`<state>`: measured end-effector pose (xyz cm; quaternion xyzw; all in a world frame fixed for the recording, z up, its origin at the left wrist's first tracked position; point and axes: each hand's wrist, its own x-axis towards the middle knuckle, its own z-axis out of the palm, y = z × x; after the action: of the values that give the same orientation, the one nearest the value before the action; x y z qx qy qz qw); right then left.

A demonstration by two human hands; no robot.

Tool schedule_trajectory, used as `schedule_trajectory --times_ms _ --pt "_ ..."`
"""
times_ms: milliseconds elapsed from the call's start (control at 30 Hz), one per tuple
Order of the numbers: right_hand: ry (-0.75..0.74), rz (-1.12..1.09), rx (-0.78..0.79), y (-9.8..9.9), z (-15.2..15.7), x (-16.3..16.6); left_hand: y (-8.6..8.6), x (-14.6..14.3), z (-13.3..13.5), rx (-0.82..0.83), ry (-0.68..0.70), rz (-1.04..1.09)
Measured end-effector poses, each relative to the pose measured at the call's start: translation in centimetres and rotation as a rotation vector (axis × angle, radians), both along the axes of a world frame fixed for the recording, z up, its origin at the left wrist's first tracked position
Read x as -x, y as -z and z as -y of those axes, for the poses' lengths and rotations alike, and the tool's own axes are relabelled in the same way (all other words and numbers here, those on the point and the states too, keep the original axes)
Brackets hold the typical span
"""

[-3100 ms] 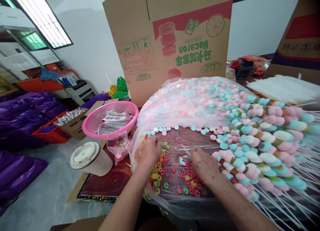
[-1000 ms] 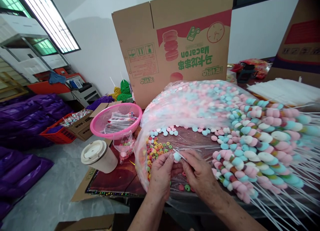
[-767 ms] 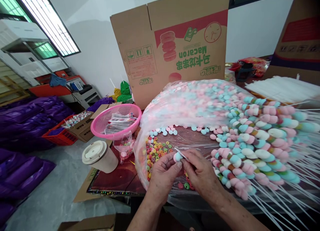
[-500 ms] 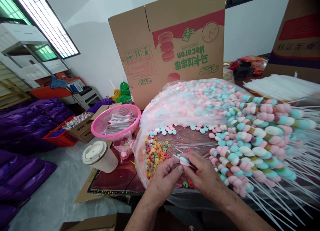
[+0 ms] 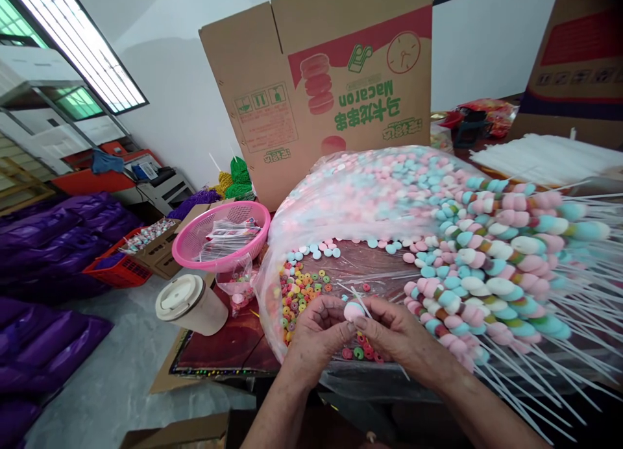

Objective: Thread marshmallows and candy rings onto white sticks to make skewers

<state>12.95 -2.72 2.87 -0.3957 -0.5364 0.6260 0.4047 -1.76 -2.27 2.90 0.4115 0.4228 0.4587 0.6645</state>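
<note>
Currently pinched between left hand [image 5: 316, 326] and right hand [image 5: 396, 329] over the ring sweets [image 5: 302, 293]: pink marshmallow disc [image 5: 353, 310] on thin stick [image 5: 361, 301], likely light, squashy; grip edges gently.

Small candy-packing workshop, hand assembly. Evidence: a large shipping carton [image 5: 321, 92] printed "Macaron" stands upside down at the back of the worktop [image 5: 224, 345], with a second carton [image 5: 574, 53] at the right edge. A big clear plastic bag [image 5: 350, 196] of loose pink and blue sweets lies open on the worktop, beside a pile of finished candy skewers [image 5: 496, 274] and a bundle of bare white sticks [image 5: 545, 160]. Small coloured ring candies [image 5: 302, 293] are scattered loose. A pink basket [image 5: 221, 238] holds printed packets. On the bare concrete floor [image 5: 107, 384]: filled purple sacks [image 5: 43, 235] and a red crate [image 5: 114, 270]. Metal shelving [image 5: 34, 105] stands by the window.
</note>
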Motion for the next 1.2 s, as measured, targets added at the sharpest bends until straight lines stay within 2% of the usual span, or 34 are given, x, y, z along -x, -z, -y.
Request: schedule_trajectory --times_ms 267,400,567,733,900,967,1033,1100,1200 --pt "-0.02 -0.1 0.03 0.6 0.2 0.1 0.1 0.3 0.1 0.064 0.117 0.052" --pt "-0.03 -0.104 0.062 0.7 0.1 0.4 0.5 0.2 -0.1 0.065 0.003 0.057" --pt "-0.055 -0.035 0.004 0.5 0.1 0.8 0.6 0.2 -0.3 0.064 0.031 0.098" --pt "-0.025 -0.08 0.093 0.6 0.2 0.9 0.4 0.2 -0.2 0.005 -0.017 0.09" --pt "0.012 -0.201 0.203 0.7 0.2 1.4 0.4 0.0 0.0 0.018 0.074 0.091" --pt "0.013 -0.251 0.231 0.6 0.0 1.6 0.3 -0.2 -0.1 0.034 0.036 0.099" --pt "0.072 -0.316 0.263 0.4 -0.3 1.5 0.1 -0.3 -0.4 0.067 -0.072 0.115" --pt "0.198 -0.415 0.307 0.2 -1.0 1.0 0.0 -0.2 -0.6 0.125 -0.161 0.131" --pt "0.355 -0.548 0.324 -0.2 -2.1 -0.3 0.1 0.2 -0.7 0.246 -0.084 0.188"
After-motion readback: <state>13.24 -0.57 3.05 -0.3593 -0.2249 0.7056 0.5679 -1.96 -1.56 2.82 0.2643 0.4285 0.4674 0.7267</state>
